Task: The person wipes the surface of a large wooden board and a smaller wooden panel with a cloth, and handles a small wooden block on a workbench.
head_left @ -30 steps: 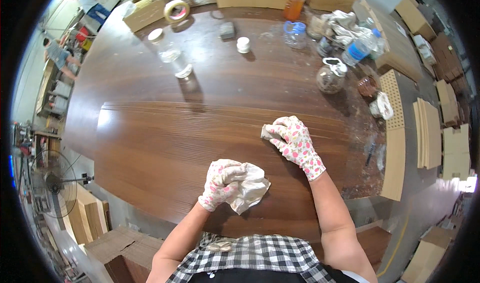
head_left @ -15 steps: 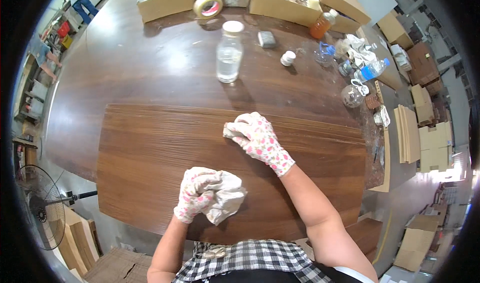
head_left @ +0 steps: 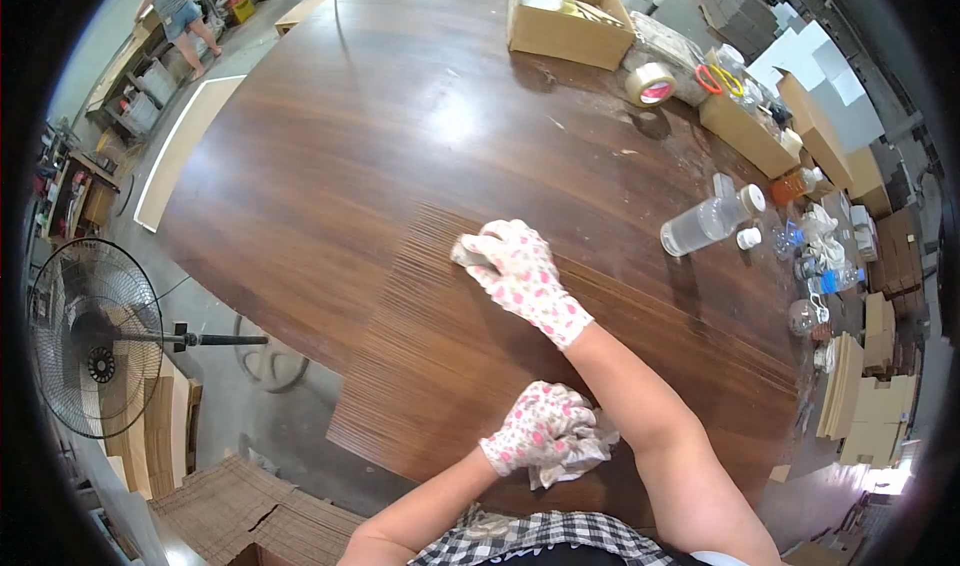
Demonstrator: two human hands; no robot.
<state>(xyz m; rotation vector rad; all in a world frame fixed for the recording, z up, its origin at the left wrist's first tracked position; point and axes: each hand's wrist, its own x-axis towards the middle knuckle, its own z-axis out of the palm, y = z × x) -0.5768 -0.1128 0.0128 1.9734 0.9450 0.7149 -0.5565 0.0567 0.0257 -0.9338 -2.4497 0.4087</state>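
Note:
A dark brown wood-grain board with fine grooved lines lies on the large brown table. Near the board's far edge, my right hand, in a white glove with pink flowers, is closed on a small pale pad pressed to the surface. Its exact kind is hidden by the fingers. Closer to my body, my left hand, in a matching glove, grips a crumpled white rag over the board. Part of the rag disappears behind the fingers and my right forearm.
Right of the board stands a clear bottle with liquid, beside a small white jar. Farther back are a tape roll, scissors and a cardboard box. A fan stands at the left; another person is beyond.
The view has swung left, so the bottle and boxes appear farther right. My left hand with the rag now sits closer to my right forearm; my right hand has moved leftward along the board.

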